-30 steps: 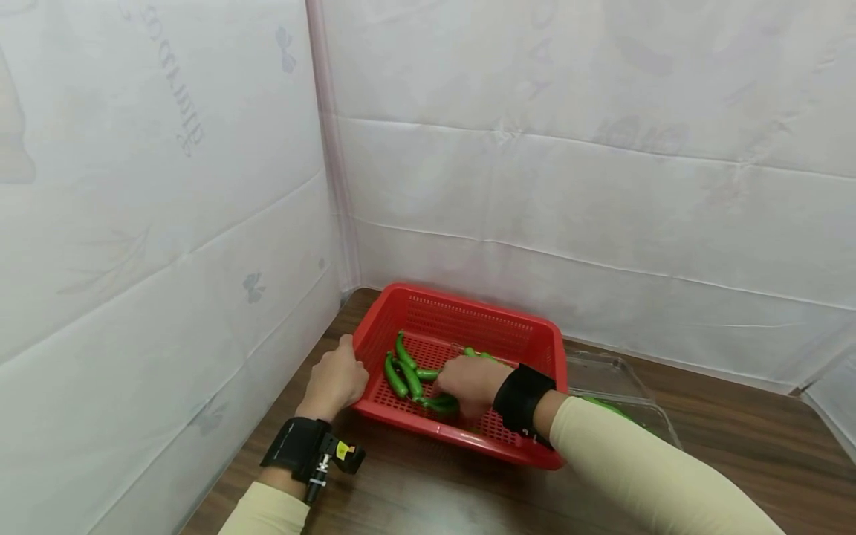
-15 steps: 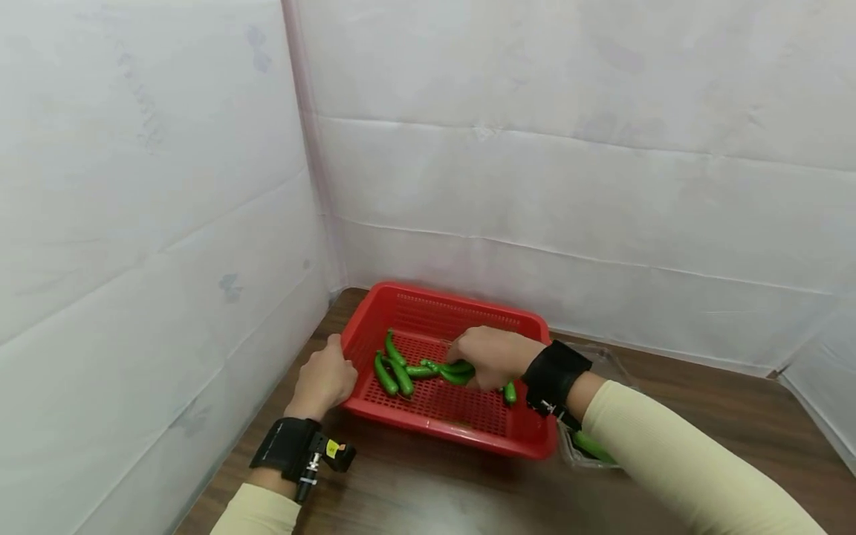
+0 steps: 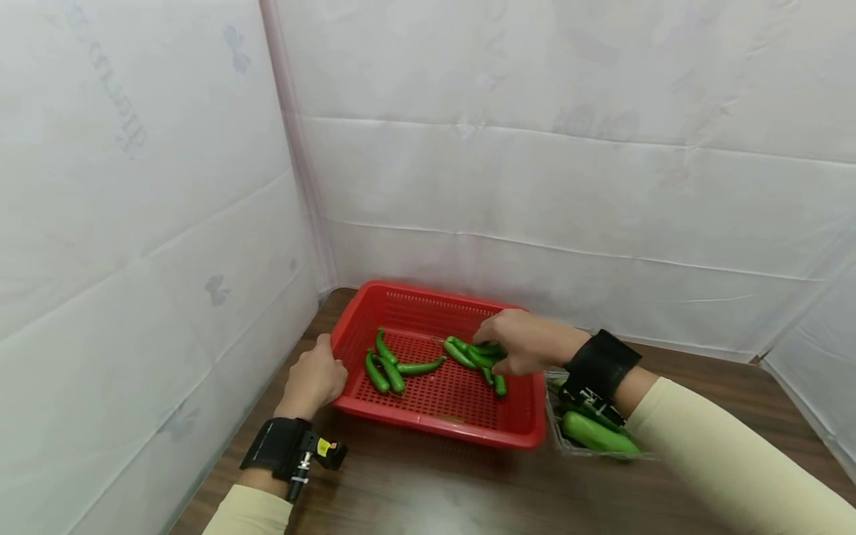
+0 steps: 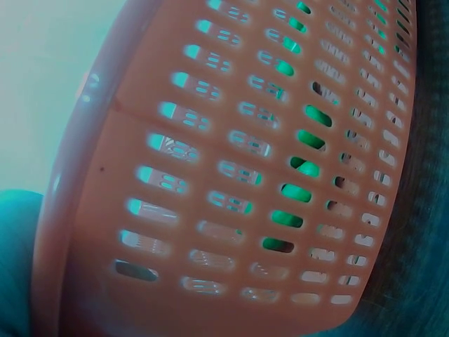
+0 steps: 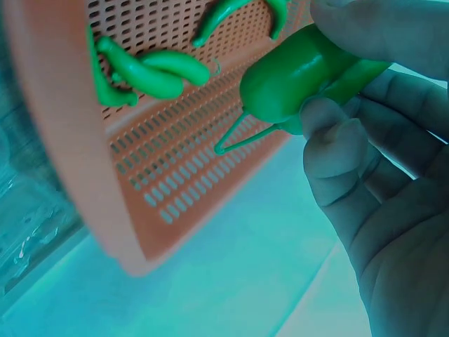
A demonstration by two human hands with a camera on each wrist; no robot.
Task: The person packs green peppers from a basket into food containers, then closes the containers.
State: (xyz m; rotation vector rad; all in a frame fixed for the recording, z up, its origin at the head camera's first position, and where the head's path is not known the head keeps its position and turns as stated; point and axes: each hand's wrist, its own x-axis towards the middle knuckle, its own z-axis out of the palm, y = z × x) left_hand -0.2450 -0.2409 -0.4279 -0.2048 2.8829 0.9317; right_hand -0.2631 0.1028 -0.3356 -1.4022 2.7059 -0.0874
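Observation:
A red mesh basket (image 3: 428,306) sits on the wooden table and holds several green chili peppers (image 3: 384,368). My left hand (image 3: 313,379) grips the basket's left rim. Over the basket's right side, my right hand (image 3: 518,342) pinches a bunch of green peppers (image 3: 476,354), lifted a little above the basket floor. In the right wrist view the fingers (image 5: 337,147) curl round a green pepper (image 5: 295,81), with the basket (image 5: 63,147) behind. The left wrist view shows only the basket wall (image 4: 231,182) up close.
A clear plastic tray (image 3: 591,435) with green peppers lies just right of the basket, partly under my right wrist. White sheeted walls close in the left and back sides. Bare wooden table (image 3: 435,490) lies in front.
My right hand rose from the basket's front middle and moved right with green peppers in it. The left hand stayed on the rim. The head view shifted.

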